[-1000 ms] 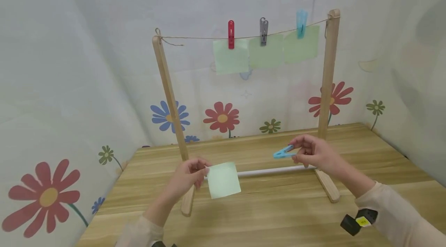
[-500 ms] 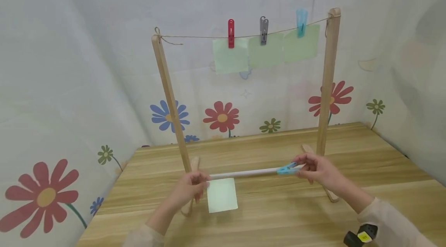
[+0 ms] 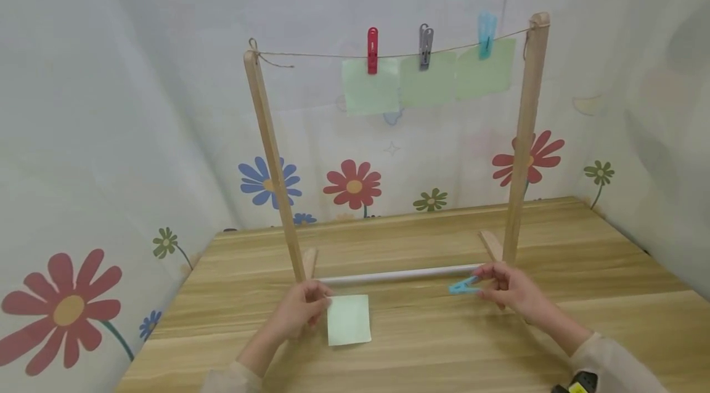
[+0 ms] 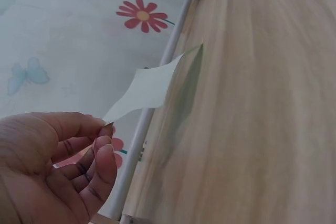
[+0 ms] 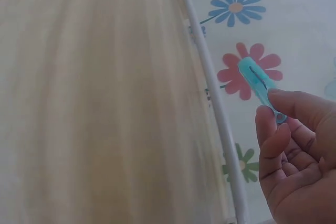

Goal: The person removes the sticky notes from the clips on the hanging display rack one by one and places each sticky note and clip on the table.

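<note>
My left hand (image 3: 298,311) pinches a pale green square of paper (image 3: 349,320) by its upper left corner, thumb against fingertips. The left wrist view shows the sheet (image 4: 144,90) slightly bent, its shadow on the tabletop. To the right, my right hand (image 3: 513,289) holds a light blue clothespin (image 3: 461,286) by its handle ends, with its tip pointing left. In the right wrist view the clothespin (image 5: 254,77) sits between thumb and fingertips. Both hands are low, in front of the wooden stand's posts, well below the string.
A string (image 3: 322,55) runs between two wooden posts (image 3: 272,153). On its right part, red (image 3: 372,51), grey (image 3: 426,48) and blue (image 3: 487,36) clothespins hold three green papers (image 3: 370,94). A white rod (image 3: 399,273) joins the posts low down, above the wood-grain table (image 3: 421,344).
Both hands have come down and nearer, the left with the paper and the right with the clothespin. The hanging papers stay as they were.
</note>
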### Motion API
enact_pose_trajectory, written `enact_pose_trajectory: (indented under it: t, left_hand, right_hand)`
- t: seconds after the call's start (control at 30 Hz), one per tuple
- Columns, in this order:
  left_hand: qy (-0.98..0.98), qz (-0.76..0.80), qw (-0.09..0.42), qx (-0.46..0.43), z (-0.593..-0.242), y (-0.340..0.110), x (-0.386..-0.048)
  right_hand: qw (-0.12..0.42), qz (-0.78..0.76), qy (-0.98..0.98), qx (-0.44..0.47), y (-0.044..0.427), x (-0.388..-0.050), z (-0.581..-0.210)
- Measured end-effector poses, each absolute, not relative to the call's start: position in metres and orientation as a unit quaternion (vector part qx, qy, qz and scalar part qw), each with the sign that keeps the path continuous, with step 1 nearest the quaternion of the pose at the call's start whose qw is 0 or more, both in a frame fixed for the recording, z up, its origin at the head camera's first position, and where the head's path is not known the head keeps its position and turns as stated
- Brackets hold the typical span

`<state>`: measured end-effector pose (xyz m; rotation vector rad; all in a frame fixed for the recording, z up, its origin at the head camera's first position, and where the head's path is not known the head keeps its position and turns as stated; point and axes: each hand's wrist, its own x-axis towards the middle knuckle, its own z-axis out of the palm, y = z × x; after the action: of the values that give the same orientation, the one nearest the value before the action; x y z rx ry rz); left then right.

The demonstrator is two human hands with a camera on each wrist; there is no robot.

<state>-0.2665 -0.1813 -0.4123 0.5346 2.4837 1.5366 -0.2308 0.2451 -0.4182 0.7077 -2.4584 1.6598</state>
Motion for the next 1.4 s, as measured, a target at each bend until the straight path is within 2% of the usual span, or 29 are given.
enact_pose_trajectory:
  t: [0.57, 1.2, 1.4]
  left_hand:
    - [0.859, 0.486, 0.068, 0.145, -0.436, -0.182, -0.271]
    - [0.908, 0.392, 0.004, 0.148, -0.438, -0.174, -0.266]
    - [0.912, 0.386, 0.005, 0.142, -0.437, -0.173, -0.265]
  right_hand:
    - [0.031, 0.493, -0.850, 0.182, 0.249, -0.233, -0.443]
    - [0.085, 0.403, -0.896, 0.167, 0.243, -0.228, -0.446]
    - [0.083, 0.399, -0.898, 0.165, 0.242, -0.227, -0.445]
